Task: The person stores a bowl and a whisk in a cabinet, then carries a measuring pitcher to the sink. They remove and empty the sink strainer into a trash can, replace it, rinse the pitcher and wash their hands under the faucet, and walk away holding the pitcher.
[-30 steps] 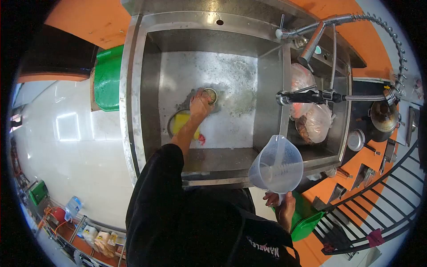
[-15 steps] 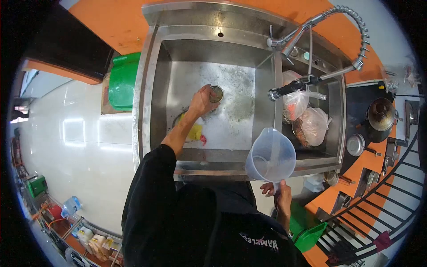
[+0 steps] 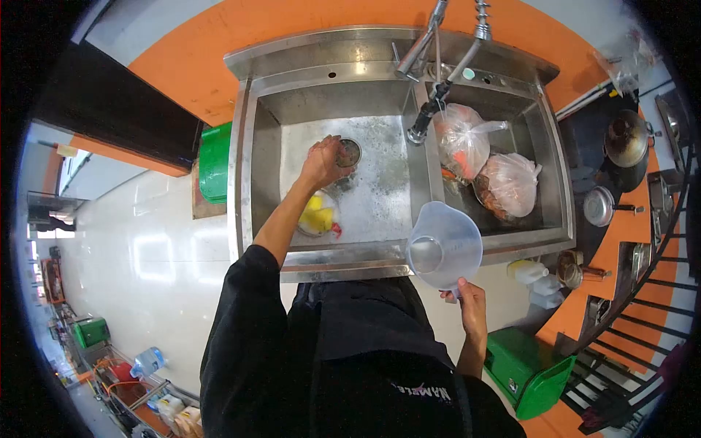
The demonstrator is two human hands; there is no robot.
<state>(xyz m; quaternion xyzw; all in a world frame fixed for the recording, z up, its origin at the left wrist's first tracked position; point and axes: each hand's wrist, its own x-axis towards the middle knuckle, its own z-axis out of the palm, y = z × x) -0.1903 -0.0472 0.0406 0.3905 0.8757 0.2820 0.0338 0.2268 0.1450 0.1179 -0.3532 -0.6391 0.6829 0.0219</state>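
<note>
Just beyond the closed fingers of the right hand (image 3: 473, 301), a translucent jug (image 3: 458, 248) is gripped by its handle near the steel sink (image 3: 343, 261).
Probably light and stiff, it is best held there. Farther off, the bent fingers of the left hand (image 3: 321, 163) touch a round container (image 3: 352, 155), likely slippery, best taken by its rim; their grip cannot be told.

jug (image 3: 456, 252): 1 | hands (image 3: 321, 163): 2 | sink basins (image 3: 387, 219): 2 | knotted plastic bags (image 3: 511, 184): 2

Bears two plastic bags (image 3: 507, 186) in the steel sink's (image 3: 292, 86) right basin (image 3: 517, 109). Holds yellow material (image 3: 318, 217) in the left basin (image 3: 387, 212).
</note>
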